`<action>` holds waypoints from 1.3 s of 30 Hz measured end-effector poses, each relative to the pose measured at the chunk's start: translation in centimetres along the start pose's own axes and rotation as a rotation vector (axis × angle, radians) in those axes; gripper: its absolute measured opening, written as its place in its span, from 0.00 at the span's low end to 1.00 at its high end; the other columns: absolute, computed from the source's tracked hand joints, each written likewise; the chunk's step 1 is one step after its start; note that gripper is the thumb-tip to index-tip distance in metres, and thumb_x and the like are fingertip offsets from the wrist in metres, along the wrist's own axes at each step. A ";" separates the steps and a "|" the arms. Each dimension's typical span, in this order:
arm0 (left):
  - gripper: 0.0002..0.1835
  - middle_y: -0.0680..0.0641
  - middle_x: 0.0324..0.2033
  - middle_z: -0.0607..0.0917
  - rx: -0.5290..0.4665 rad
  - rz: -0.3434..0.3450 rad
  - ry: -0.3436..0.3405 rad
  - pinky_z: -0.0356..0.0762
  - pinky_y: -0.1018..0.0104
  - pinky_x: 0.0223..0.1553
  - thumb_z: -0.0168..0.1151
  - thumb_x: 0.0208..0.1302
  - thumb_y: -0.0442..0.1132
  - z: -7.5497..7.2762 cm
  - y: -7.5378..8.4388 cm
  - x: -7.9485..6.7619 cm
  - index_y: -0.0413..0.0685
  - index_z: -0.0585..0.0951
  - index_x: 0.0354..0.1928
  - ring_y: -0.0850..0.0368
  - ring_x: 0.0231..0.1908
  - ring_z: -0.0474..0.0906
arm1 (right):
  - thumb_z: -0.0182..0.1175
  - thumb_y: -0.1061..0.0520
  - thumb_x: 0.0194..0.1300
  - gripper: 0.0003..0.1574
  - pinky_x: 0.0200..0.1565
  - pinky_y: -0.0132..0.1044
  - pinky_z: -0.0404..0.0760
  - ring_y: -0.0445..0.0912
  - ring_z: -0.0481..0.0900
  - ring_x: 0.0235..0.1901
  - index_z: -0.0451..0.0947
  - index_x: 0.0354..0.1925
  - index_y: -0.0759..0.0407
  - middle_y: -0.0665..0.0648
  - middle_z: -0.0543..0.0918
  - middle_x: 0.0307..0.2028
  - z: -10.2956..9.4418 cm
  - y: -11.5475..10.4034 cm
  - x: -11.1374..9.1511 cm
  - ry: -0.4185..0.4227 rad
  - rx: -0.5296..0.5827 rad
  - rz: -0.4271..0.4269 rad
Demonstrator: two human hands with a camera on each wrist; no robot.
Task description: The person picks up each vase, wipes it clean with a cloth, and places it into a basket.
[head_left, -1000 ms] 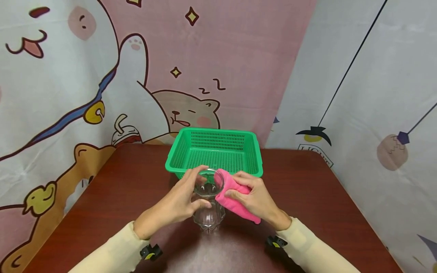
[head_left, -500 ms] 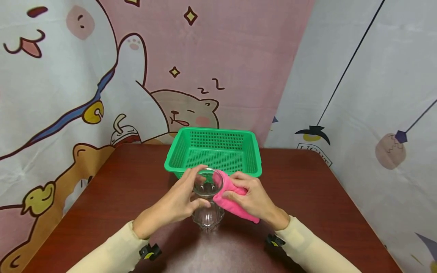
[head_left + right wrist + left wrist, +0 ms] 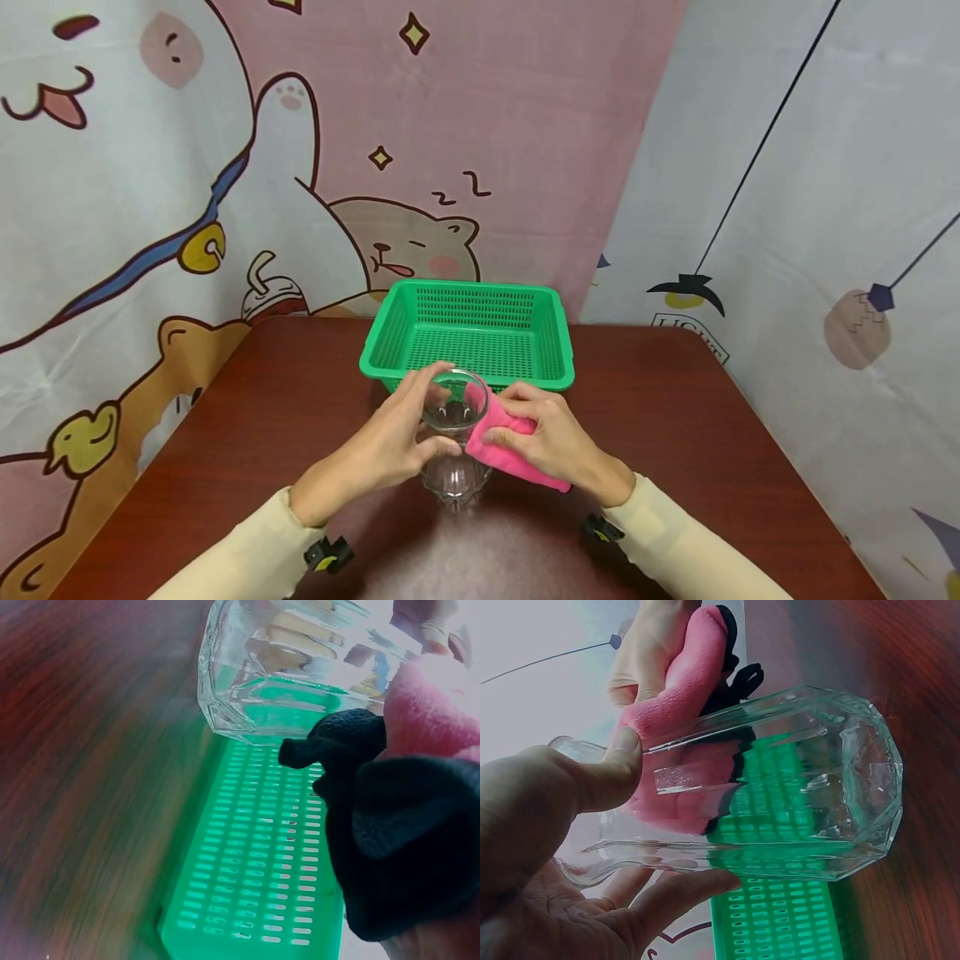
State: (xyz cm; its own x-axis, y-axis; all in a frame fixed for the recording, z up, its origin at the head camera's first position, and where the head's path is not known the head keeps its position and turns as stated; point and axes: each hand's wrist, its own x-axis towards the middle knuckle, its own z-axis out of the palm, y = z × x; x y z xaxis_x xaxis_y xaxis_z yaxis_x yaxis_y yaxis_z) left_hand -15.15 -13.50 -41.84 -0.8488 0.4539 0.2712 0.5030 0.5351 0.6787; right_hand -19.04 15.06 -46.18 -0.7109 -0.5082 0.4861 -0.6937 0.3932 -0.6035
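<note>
A clear glass vase [image 3: 454, 477] with a flared rim and faceted base stands roughly upright in the head view. My left hand [image 3: 378, 454] grips its neck from the left, thumb in front and fingers behind. In my right hand [image 3: 564, 443] is a pink cloth [image 3: 517, 463], pinched between thumb and fingers and pressed to the vase's right side just below the rim. Seen through the glass in the left wrist view, the pink cloth [image 3: 679, 701] lies along the vase wall. Its black edging [image 3: 412, 840] covers much of the right wrist view, hiding most of the right hand.
Right behind the vase, a green plastic basket [image 3: 555, 342] with slotted walls sits on the dark red-brown table [image 3: 660, 417]. A cartoon-printed curtain [image 3: 540, 125] hangs beyond the table's far edge.
The pink cloth has slipped slightly downward around the vase's right side, my right hand shifting a little left with it. My left hand keeps the same hold; the whole view drifts slightly.
</note>
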 end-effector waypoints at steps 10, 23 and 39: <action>0.53 0.34 0.68 0.81 0.004 -0.008 -0.002 0.95 0.48 0.55 0.86 0.70 0.35 0.0 0.1 -0.1 0.47 0.62 0.88 0.37 0.66 0.86 | 0.87 0.50 0.69 0.23 0.45 0.33 0.88 0.43 0.89 0.49 0.98 0.59 0.54 0.47 0.92 0.49 0.0 0.2 -0.2 -0.052 -0.036 0.013; 0.54 0.35 0.66 0.82 0.017 -0.004 0.005 0.94 0.58 0.53 0.87 0.69 0.36 0.0 0.0 -0.1 0.47 0.62 0.88 0.39 0.64 0.87 | 0.84 0.49 0.73 0.24 0.48 0.33 0.89 0.39 0.87 0.47 0.96 0.62 0.56 0.50 0.93 0.48 0.0 0.7 -0.7 -0.156 -0.085 0.037; 0.54 0.35 0.65 0.83 0.022 0.005 0.020 0.93 0.59 0.51 0.87 0.67 0.35 0.1 0.0 0.0 0.47 0.63 0.88 0.40 0.62 0.86 | 0.83 0.40 0.72 0.24 0.53 0.39 0.92 0.42 0.90 0.47 0.98 0.57 0.54 0.53 0.93 0.51 0.2 1.6 -1.7 -0.326 -0.246 0.065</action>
State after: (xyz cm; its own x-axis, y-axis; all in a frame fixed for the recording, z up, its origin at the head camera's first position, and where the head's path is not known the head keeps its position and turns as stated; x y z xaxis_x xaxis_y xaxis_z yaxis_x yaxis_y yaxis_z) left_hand -15.08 -13.39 -41.92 -0.8493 0.4425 0.2879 0.5103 0.5486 0.6623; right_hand -18.92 16.37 -48.11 -0.7078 -0.6767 0.2028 -0.6836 0.5839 -0.4379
